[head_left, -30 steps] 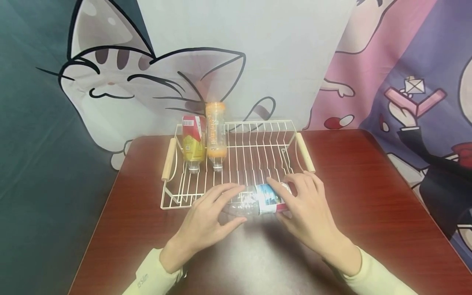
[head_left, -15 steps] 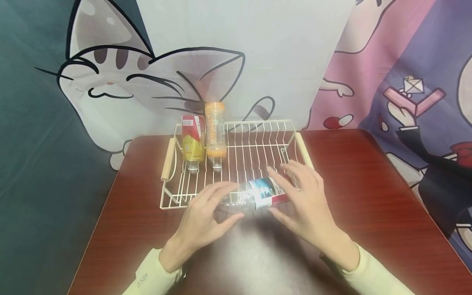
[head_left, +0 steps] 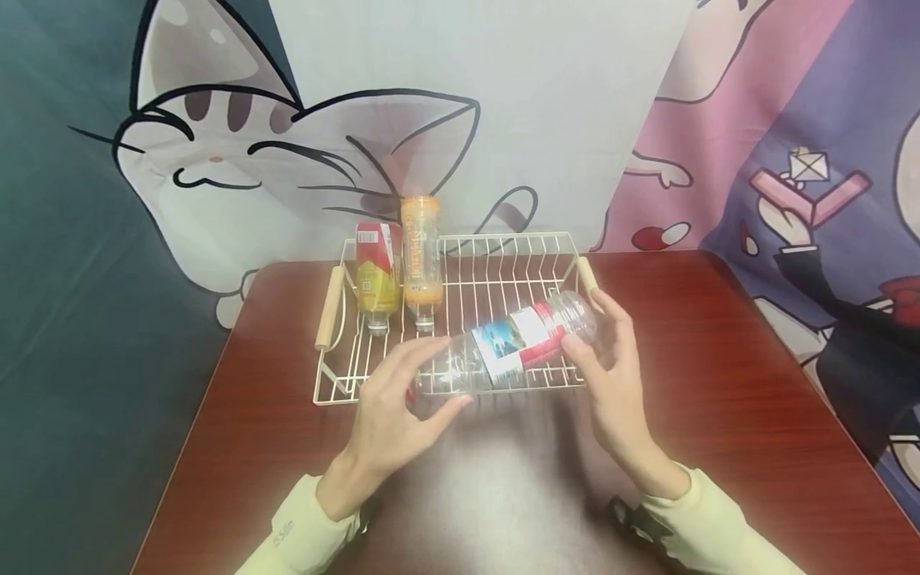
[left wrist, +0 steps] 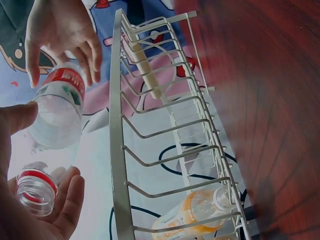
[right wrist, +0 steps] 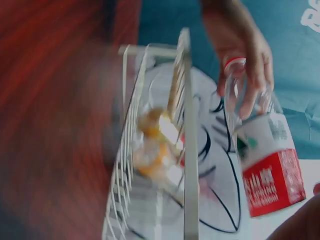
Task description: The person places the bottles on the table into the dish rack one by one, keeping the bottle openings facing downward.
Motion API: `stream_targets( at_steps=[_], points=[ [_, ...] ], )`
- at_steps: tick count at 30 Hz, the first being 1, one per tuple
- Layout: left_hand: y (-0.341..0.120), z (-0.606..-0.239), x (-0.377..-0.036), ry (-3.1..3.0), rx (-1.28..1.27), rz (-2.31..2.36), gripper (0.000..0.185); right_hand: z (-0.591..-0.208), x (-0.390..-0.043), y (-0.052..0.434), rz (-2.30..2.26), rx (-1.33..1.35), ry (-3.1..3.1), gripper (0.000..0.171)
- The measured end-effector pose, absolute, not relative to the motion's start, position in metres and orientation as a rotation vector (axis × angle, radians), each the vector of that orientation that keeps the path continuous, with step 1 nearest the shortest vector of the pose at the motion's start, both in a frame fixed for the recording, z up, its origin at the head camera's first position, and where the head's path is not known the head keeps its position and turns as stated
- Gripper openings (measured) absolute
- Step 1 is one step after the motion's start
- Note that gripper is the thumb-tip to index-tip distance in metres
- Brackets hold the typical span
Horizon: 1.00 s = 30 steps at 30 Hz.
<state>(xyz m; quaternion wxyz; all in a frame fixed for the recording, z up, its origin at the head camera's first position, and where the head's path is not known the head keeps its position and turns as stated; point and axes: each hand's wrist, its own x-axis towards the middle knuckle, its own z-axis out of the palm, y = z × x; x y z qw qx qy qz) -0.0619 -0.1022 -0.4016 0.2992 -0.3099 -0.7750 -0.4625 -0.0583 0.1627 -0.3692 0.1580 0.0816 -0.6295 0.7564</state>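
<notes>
Both hands hold a clear plastic bottle (head_left: 503, 355) with a blue, white and red label, tilted in the air over the front edge of a white wire rack (head_left: 503, 271). My left hand (head_left: 438, 382) grips the neck end, low and to the left. My right hand (head_left: 592, 331) pinches the base end, higher and to the right. The left wrist view shows the bottle (left wrist: 55, 120) with a red ring at its neck, my left hand (left wrist: 50, 220) under it and my right hand (left wrist: 60, 30) on its far end.
The rack stands on a dark red table (head_left: 719, 359) and has wooden handles (head_left: 329, 310) on both sides. Two bottles stand upside down at its left: one with a red and yellow label (head_left: 377, 279), one orange (head_left: 420, 255). A cartoon curtain hangs behind.
The bottle has gone from lying at the rack's front edge to being lifted over it. Its base end has risen and swung right with my right hand.
</notes>
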Motion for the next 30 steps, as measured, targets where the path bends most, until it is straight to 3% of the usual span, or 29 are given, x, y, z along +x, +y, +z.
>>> stream_targets(
  at_steps=[4, 9, 21, 26, 30],
  points=[
    [-0.1, -0.402, -0.063, -2.009, -0.811, -1.242, 0.065, -0.367, -0.057, 0.153, 2.522, 0.098, -1.608, 0.045],
    [-0.097, -0.403, -0.063, -1.986, -0.82, -1.24, 0.064, -0.365, -0.058, 0.145, 2.674, 0.045, -1.497, 0.037],
    [-0.093, -0.406, -0.058, -2.042, -0.774, -1.266, 0.07, -0.36, -0.064, 0.141, 2.637, 0.077, -1.501, 0.051],
    [-0.094, -0.408, -0.055, -2.084, -0.778, -1.252, 0.071, -0.356, -0.069, 0.14, 2.593, 0.119, -1.513, 0.046],
    [-0.094, -0.409, -0.052, -2.109, -0.82, -1.224, 0.069, -0.349, -0.076, 0.141, 2.561, 0.155, -1.563, 0.061]
  ],
)
